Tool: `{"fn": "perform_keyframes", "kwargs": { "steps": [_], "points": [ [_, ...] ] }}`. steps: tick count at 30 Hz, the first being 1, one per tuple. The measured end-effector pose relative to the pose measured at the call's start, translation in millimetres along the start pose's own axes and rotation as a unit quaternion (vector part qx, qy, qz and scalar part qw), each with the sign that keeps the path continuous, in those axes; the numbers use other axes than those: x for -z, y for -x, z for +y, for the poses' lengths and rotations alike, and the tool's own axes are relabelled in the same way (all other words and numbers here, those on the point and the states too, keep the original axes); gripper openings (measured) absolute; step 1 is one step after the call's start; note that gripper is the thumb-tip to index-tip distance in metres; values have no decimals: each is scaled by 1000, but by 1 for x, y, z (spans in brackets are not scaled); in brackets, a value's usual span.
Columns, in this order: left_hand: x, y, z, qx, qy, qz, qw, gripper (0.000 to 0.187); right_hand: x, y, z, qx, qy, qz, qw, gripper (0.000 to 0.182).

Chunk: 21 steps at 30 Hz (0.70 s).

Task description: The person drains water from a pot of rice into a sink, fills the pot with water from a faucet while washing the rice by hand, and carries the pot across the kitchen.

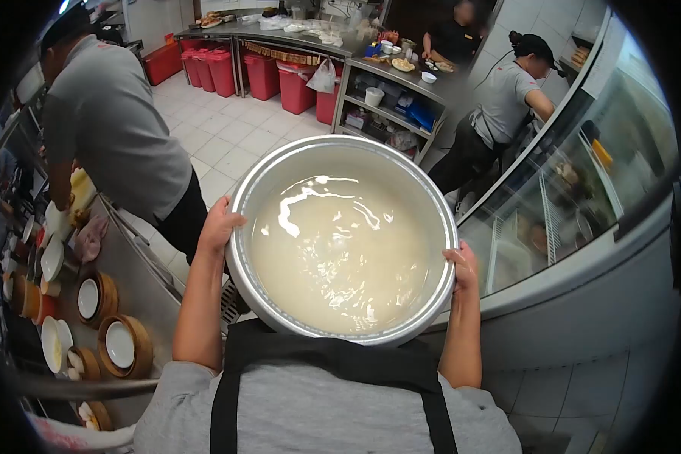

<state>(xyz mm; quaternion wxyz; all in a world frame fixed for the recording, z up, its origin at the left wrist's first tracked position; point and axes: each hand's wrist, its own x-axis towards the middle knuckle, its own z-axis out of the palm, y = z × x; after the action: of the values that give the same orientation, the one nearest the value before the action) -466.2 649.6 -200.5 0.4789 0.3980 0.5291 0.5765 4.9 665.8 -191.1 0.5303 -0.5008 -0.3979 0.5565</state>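
A large round metal pot is held up in front of my body, its near rim by my apron. Cloudy whitish liquid lies inside it, with bright reflections and ripples on the surface. My left hand is closed on the pot's left rim, the thumb over the edge. On the opposite side my right hand grips the right rim, thumb on top. The fingers under the rim are hidden on both sides.
One person leans over the left counter, which holds bamboo steamers and bowls. Another person stands by the glass-fronted fridge at right. Behind are a shelf unit, a third person and red bins.
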Motion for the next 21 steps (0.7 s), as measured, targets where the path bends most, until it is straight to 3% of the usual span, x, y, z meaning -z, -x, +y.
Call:
{"fn": "perform_keyframes", "kwargs": {
  "steps": [9, 12, 21],
  "points": [
    [-20, -110, -3, 1, 3, -7, 1000, 37, -9, -122, -5, 9, 7, -5, 1000, 36],
    [-27, -143, -18, -3, 86, -6, 996, 37, -19, -163, -14, 5, 13, -17, 1000, 34],
    [-52, -237, -24, 15, 60, 54, 997, 37, -27, -307, -26, -2, 44, -58, 997, 36]
  ]
}}
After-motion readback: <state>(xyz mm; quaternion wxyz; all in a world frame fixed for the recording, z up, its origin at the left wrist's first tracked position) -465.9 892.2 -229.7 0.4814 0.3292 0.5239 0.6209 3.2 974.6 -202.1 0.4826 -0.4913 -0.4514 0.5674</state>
